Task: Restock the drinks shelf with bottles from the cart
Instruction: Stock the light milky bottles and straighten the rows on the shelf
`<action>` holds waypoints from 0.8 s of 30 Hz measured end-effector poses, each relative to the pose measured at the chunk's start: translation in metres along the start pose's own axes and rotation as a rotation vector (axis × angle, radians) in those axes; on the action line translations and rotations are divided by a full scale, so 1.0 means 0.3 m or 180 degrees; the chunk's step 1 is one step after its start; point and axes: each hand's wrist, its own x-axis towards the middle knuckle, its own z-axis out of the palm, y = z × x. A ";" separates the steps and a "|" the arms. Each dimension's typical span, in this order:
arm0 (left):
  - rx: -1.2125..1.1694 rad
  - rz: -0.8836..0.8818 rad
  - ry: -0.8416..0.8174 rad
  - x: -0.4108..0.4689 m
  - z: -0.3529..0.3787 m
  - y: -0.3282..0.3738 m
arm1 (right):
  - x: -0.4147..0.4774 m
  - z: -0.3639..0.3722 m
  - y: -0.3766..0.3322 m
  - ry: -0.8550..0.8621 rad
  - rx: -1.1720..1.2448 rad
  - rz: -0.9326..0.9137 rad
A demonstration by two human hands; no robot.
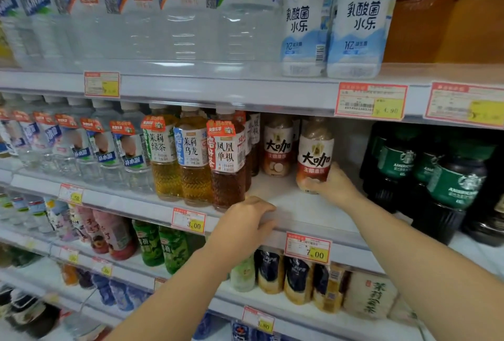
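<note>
Bottle [314, 154] upright, right hand [331, 184] gripping base; left hand [245, 220] seemingly clasps shelf edge [141, 209].

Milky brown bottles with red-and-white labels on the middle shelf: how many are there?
2. The front bottle stands near the edge of the shelf, held low by the right hand. The rear bottle stands further back to its left. Others may be hidden behind.

Bare forearms, bare left hand [245, 221], bare right hand [332, 186].
</note>
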 end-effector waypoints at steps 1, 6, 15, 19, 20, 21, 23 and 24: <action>-0.0013 -0.0034 -0.0022 0.002 -0.002 -0.002 | 0.004 0.009 0.014 -0.0017 -0.0127 0.0043; -0.0246 -0.0251 -0.0286 0.069 0.007 0.009 | 0.045 0.025 0.000 0.0024 -0.0326 -0.0019; -0.1785 -0.1166 0.0459 0.441 0.133 0.021 | 0.140 0.061 0.024 0.0123 -0.0312 0.0116; -0.1800 -0.1451 0.0723 0.472 0.160 0.017 | 0.154 0.059 0.051 0.0281 -0.0356 0.0111; -0.1731 -0.1428 0.0710 0.476 0.166 0.015 | 0.157 0.056 0.054 0.0273 -0.0379 0.0114; -0.1711 -0.1396 0.0694 0.482 0.173 0.010 | 0.160 0.053 0.056 0.0263 -0.0393 0.0124; -0.1644 -0.1357 0.0700 0.492 0.182 0.002 | 0.168 0.052 0.059 0.0291 -0.0396 0.0123; -0.1611 -0.1324 0.0693 0.498 0.187 -0.004 | 0.170 0.053 0.059 0.0297 -0.0380 0.0107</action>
